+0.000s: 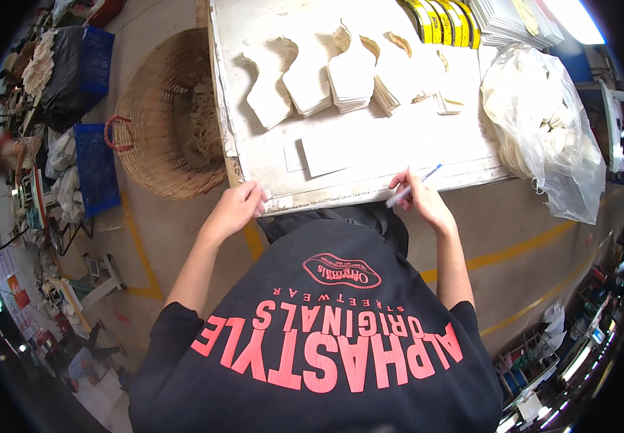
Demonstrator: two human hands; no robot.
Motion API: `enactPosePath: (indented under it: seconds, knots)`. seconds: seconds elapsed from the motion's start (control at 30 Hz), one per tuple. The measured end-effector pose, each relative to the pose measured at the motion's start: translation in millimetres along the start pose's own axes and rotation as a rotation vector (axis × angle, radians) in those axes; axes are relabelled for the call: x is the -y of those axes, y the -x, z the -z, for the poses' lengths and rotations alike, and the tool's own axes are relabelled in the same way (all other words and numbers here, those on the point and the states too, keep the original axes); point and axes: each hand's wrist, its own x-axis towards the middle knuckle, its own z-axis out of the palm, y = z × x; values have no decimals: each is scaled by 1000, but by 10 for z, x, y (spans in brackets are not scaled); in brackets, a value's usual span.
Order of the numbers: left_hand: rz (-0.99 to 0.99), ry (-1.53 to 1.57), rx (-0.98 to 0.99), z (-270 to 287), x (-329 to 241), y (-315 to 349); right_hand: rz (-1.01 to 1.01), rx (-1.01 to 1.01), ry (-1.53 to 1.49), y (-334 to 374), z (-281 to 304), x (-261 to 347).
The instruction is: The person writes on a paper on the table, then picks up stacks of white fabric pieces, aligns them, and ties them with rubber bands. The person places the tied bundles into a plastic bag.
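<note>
Left hand (236, 207) lies at the near left corner of the bench (258, 160), fingers loosely curled inward; whether they pinch anything small there, I cannot tell. Near the front edge, farther along, the right hand (424, 203) pinches a pen (432, 172) between thumb and fingers, its blue-marked end slanting up and away over the bench top. Between the hands and a little beyond them lies a flat white slab (330, 157), perhaps a pad or a stack of card, its right end washed out by glare. Neither hand touches it.

Behind the slab, stacks of curved cream pieces (350, 81) stand in a row, well apart from both hands.

Judging from this, the step in hand is a ready one: the pen is gripped, but nothing is being marked or lifted. Bringing the pen to the slab would call for the right hand to reach forward and left, point turned down, with the left hand moving in to steady the slab's near side.
</note>
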Motion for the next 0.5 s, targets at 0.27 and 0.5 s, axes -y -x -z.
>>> enactPosePath:
  seconds: [0.27,0.5]
  knots:
    - [-811,-392,-458,-918,-700,-738,388,-264,-6,-541,-286,-135]
    - [-956,-513,-229,-1050,-596,-1045,569,-496,-3,-915,-759,22]
